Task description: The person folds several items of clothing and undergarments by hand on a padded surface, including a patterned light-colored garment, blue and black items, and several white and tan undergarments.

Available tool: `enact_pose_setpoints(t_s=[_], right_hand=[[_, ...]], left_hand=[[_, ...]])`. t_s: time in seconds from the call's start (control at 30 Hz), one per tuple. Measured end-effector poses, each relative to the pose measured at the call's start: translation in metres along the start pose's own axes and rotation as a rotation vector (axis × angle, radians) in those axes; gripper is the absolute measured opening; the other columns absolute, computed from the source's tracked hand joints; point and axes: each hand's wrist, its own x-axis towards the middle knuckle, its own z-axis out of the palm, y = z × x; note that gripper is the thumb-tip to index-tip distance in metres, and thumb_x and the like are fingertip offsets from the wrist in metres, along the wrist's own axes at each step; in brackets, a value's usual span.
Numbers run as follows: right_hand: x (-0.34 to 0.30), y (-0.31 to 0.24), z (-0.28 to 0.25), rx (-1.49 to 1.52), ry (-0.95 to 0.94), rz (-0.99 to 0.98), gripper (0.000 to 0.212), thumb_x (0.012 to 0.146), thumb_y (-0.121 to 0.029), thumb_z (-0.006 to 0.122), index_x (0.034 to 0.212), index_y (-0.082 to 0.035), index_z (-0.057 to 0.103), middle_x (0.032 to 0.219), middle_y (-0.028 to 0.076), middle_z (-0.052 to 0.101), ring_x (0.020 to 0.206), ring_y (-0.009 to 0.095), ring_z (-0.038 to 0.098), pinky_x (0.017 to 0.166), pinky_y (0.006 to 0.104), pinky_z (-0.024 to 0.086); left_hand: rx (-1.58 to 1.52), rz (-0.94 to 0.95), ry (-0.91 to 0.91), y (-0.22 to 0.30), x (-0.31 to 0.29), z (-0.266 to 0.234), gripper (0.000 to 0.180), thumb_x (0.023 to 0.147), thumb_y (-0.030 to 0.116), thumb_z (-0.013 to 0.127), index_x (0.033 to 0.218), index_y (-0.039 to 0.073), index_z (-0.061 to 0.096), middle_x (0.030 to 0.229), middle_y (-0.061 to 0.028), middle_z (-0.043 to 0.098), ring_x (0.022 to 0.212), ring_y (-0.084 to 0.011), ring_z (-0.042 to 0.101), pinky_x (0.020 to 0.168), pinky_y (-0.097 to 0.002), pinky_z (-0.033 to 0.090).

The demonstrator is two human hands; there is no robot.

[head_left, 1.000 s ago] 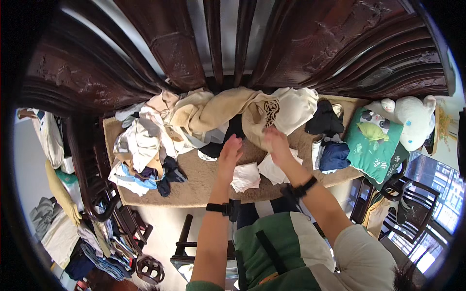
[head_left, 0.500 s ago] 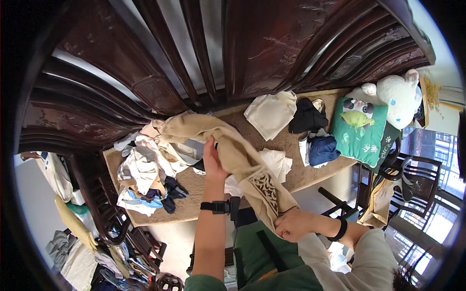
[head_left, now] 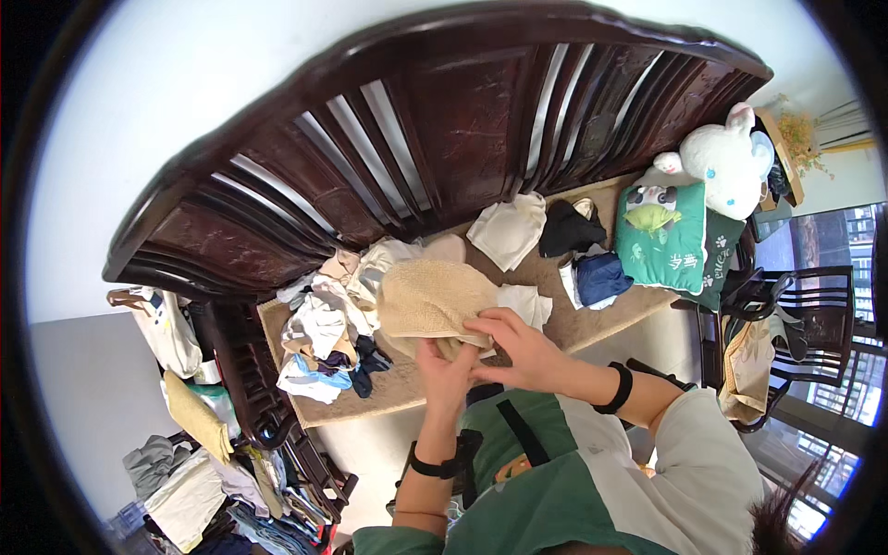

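A beige towel (head_left: 430,301) hangs folded in front of me, above the bench. Its lower edge is gathered between my two hands. My left hand (head_left: 444,375) grips it from below, thumb and fingers closed on the edge. From the right, my right hand (head_left: 516,350) pinches the same edge, its fingers lying over the towel close to the left hand. The inner layers of the towel are mostly hidden. Just left of it a loose heap of mixed clothes (head_left: 319,324) lies on the brown-covered bench seat (head_left: 398,393).
Cream folded cloth (head_left: 509,229), a black garment (head_left: 571,229) and navy folded clothes (head_left: 601,277) lie along the seat. At its right end sit a green cushion (head_left: 659,240) and a white plush toy (head_left: 726,166). A dark carved backrest (head_left: 453,120) rises behind. More clothes (head_left: 199,499) lie lower left.
The towel went from stretched lengthwise between my hands to folded into a compact bundle. My right hand moved up and left to meet the left hand. The view shifted, showing more wall.
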Motion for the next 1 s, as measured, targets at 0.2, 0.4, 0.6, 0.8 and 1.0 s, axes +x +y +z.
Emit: enact_pose_setpoints(t_s=[0.2,0.4,0.6,0.8,1.0], right_hand=[[-0.041,0.04,-0.021,0.165,0.011,0.159,0.026,0.087,-0.012,0.061,0.108,0.0,0.057,0.077,0.008,0.063,0.07,0.016,0.062,0.065,0.0279,0.051],[-0.069,0.059,-0.119,1.021,0.488,0.355,0.015,0.092,-0.008,0.048,0.101,-0.004,0.059,0.095,0.005,0.065,0.088,0.016,0.064,0.082,0.0317,0.052],[-0.08,0.03,-0.172,0.867,0.411,0.149,0.014,0.097,-0.015,0.053,0.108,-0.007,0.058,0.098,0.0,0.063,0.088,0.008,0.06,0.078,0.0252,0.049],[-0.05,0.052,-0.212,0.183,0.582,0.278,0.032,0.088,-0.023,0.067,0.109,-0.001,0.055,0.083,0.007,0.063,0.074,0.01,0.057,0.063,0.0261,0.047],[-0.054,-0.001,-0.238,0.757,0.266,0.121,0.034,0.091,-0.01,0.061,0.124,-0.003,0.054,0.098,0.002,0.063,0.09,0.009,0.06,0.078,0.0225,0.049]], left_hand=[[0.524,0.184,-0.166,0.008,-0.023,-0.008,0.045,0.082,0.013,0.07,0.122,-0.001,0.056,0.109,-0.0123,0.066,0.1,-0.0164,0.061,0.088,-0.0289,0.046],[0.115,0.121,0.007,0.051,-0.043,-0.033,0.041,0.093,0.014,0.061,0.13,-0.002,0.052,0.102,-0.0044,0.067,0.087,-0.0053,0.059,0.079,-0.0189,0.045],[-0.152,0.18,-0.034,0.079,-0.057,-0.007,0.035,0.095,0.014,0.059,0.125,-0.003,0.055,0.104,-0.0046,0.066,0.092,-0.0092,0.061,0.082,-0.0219,0.046],[-0.311,0.097,-0.108,0.092,-0.036,0.008,0.022,0.09,0.007,0.063,0.112,0.001,0.064,0.108,-0.008,0.067,0.095,-0.0143,0.064,0.082,-0.0259,0.052],[-0.399,-0.008,-0.233,0.109,-0.025,0.023,0.051,0.092,0.001,0.054,0.141,0.006,0.039,0.125,-0.0129,0.058,0.112,-0.0201,0.059,0.093,-0.0325,0.05]])
